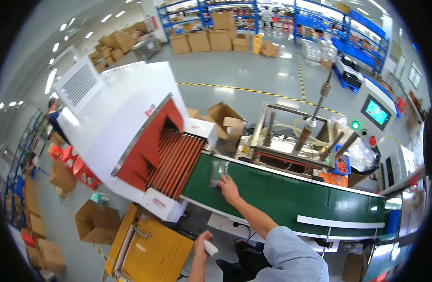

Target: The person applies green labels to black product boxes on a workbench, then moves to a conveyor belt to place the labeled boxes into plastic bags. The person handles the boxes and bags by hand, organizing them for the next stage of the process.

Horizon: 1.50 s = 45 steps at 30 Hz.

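On the green conveyor belt (272, 190), close to the roller end, lies a clear plastic bag (217, 175) with something greyish inside that I cannot make out. My right hand (229, 189) reaches across the belt, its fingers closed at the bag's near right edge. Lower down, between the belt and a yellow wooden table, my left hand (201, 245) is closed round a small white object (210, 248). The kind of that object is not clear.
Left of the belt stands a white tunnel machine (131, 98) with red curtain flaps and brown rollers (174, 160). A metal-framed press (296, 141) and a control panel (376, 112) stand behind the belt. The yellow table (154, 251) and an open carton (97, 222) are lower left.
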Each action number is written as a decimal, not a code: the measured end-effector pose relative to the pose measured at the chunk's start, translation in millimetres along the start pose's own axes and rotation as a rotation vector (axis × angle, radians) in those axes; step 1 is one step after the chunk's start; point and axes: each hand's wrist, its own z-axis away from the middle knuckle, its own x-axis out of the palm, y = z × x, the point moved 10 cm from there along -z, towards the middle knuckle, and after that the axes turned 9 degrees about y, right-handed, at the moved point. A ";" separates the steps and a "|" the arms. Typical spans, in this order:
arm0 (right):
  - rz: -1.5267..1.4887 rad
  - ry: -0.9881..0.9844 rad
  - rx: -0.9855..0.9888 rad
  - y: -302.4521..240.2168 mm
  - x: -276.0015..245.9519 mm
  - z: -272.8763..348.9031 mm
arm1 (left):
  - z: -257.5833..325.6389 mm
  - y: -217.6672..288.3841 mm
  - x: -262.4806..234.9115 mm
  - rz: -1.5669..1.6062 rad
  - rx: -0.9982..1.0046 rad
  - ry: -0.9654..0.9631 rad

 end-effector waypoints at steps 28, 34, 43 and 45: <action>0.382 1.124 0.726 266.3 -590.3 42.5 | 76.8 23.5 117.1 -0.307 -0.069 -0.393; 0.899 0.929 0.467 223.3 -589.0 14.3 | 88.7 23.6 113.5 -0.242 -0.029 -0.359; 0.513 0.863 0.629 212.8 -534.8 85.7 | 95.7 21.5 97.4 -0.118 -0.018 -0.402; 0.484 0.858 0.591 220.3 -515.8 117.3 | 103.0 26.0 103.1 -0.102 -0.014 -0.398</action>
